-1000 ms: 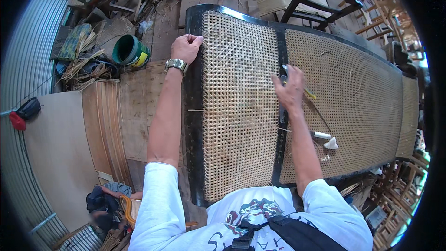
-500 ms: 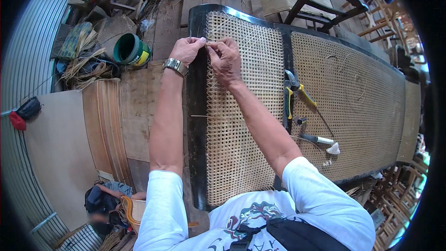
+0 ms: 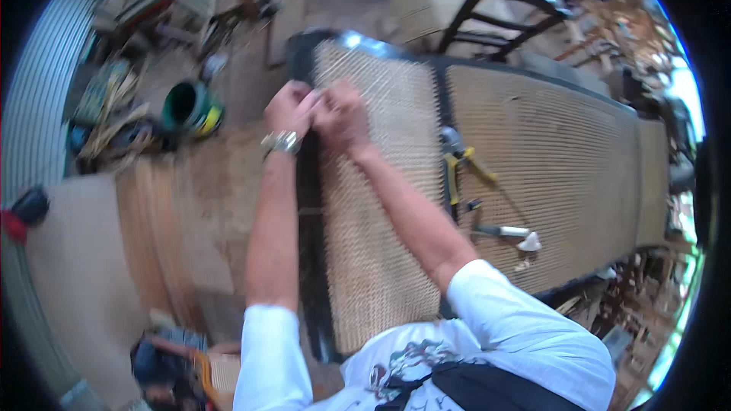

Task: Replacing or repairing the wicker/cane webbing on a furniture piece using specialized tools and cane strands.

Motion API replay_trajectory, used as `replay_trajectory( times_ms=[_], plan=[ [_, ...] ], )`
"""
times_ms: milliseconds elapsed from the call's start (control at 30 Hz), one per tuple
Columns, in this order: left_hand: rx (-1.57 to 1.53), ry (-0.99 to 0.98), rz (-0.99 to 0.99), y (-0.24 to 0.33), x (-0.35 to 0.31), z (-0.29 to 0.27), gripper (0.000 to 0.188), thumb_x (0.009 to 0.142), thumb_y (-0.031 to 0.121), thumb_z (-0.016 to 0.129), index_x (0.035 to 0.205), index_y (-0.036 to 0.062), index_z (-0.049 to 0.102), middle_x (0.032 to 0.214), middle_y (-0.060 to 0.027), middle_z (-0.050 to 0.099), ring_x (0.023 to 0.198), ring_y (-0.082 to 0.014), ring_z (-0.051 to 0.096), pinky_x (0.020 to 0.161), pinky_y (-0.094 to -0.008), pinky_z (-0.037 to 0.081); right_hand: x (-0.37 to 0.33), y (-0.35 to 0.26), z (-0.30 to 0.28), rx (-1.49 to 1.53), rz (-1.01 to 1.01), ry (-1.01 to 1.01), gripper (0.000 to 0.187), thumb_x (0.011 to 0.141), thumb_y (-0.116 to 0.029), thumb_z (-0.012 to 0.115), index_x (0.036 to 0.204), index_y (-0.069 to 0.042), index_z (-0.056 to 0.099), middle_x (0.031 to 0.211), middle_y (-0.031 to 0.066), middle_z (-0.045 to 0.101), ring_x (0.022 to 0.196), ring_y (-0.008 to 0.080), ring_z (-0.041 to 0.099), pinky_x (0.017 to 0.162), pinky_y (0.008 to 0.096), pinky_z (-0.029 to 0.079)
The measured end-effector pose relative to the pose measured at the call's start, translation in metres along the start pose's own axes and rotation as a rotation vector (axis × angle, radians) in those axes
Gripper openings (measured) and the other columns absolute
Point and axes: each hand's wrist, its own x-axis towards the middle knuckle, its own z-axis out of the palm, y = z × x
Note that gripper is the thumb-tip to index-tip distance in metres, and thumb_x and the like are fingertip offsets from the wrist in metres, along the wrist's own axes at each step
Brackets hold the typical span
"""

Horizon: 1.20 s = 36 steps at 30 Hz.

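My left hand (image 3: 288, 111), with a metal watch on its wrist, is closed at the far left edge of a woven cane panel (image 3: 381, 259). My right hand (image 3: 343, 120) meets it there, its fingers pinched together over the cane. Motion blur and the fingers hide whatever is between them. A dark, glossy wooden frame (image 3: 309, 175) borders the panel. Farther right, pliers-like cutters with yellow handles (image 3: 454, 175) lie across the frame's crossbar. On the second cane section (image 3: 563, 160) rest a tool with a pale handle (image 3: 509, 230) and a small white lump (image 3: 529, 242).
A green bucket (image 3: 204, 118) stands left of the frame, near dry strips (image 3: 114, 133). Beyond the frame is a dark wooden chair (image 3: 499, 19). Another person (image 3: 160, 361) is at the lower left, beside a curved wooden piece with cane.
The whole view has shifted, so the scene sits farther left and slightly lower, and blurs. Both hands stay together at the cane's edge; the tools lie as before.
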Motion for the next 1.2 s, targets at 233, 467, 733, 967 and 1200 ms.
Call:
replay_trajectory(
  times_ms=[233, 467, 733, 967, 1200],
  plan=[
    [-0.195, -0.086, -0.103, -0.052, -0.008, -0.02, 0.018, 0.084, 0.016, 0.08, 0.087, 0.0033, 0.067, 0.08, -0.0043, 0.069, 0.072, -0.0116, 0.062, 0.069, -0.0299, 0.051, -0.015, -0.017, 0.023, 0.172, 0.163, -0.046, 0.014, 0.085, -0.014, 0.061, 0.079, -0.002, 0.059, 0.087, 0.0208, 0.061, 0.081, 0.0394, 0.062, 0.074, 0.0479, 0.051],
    [-0.046, 0.081, -0.046, -0.038, -0.012, 0.018, 0.017, 0.087, 0.016, 0.073, 0.089, 0.0037, 0.061, 0.073, -0.0091, 0.065, 0.065, -0.0211, 0.061, 0.066, -0.0375, 0.051, 0.005, 0.022, 0.001, 0.27, 0.403, -0.255, 0.019, 0.077, -0.021, 0.073, 0.083, -0.003, 0.068, 0.085, 0.0133, 0.065, 0.081, 0.0253, 0.065, 0.074, 0.0377, 0.053],
    [0.066, 0.212, -0.046, -0.037, -0.011, 0.022, 0.032, 0.095, 0.035, 0.064, 0.09, 0.0039, 0.063, 0.079, -0.0147, 0.068, 0.072, -0.03, 0.066, 0.07, -0.0441, 0.051, 0.015, 0.01, 0.019, 0.034, 0.381, -0.263, 0.028, 0.077, -0.022, 0.076, 0.092, -0.003, 0.063, 0.089, 0.0164, 0.067, 0.088, 0.0312, 0.066, 0.081, 0.0385, 0.053],
    [0.093, 0.088, -0.094, -0.02, -0.016, 0.016, 0.045, 0.085, 0.046, 0.076, 0.091, 0.0047, 0.061, 0.071, -0.0091, 0.061, 0.066, -0.0271, 0.059, 0.064, -0.0431, 0.047, -0.029, 0.006, -0.033, 0.255, 0.329, -0.14, 0.021, 0.089, -0.017, 0.068, 0.1, -0.001, 0.06, 0.09, 0.0151, 0.064, 0.084, 0.0283, 0.064, 0.077, 0.0385, 0.052],
    [0.065, 0.041, -0.203, -0.012, -0.001, 0.002, 0.043, 0.069, 0.036, 0.089, 0.09, 0.0075, 0.064, 0.077, -0.0076, 0.068, 0.071, -0.024, 0.065, 0.071, -0.0394, 0.052, -0.196, -0.024, -0.145, 0.076, 0.358, -0.167, 0.016, 0.094, -0.017, 0.065, 0.096, -0.002, 0.062, 0.088, 0.0146, 0.062, 0.083, 0.0292, 0.063, 0.076, 0.0396, 0.051]
  ],
)
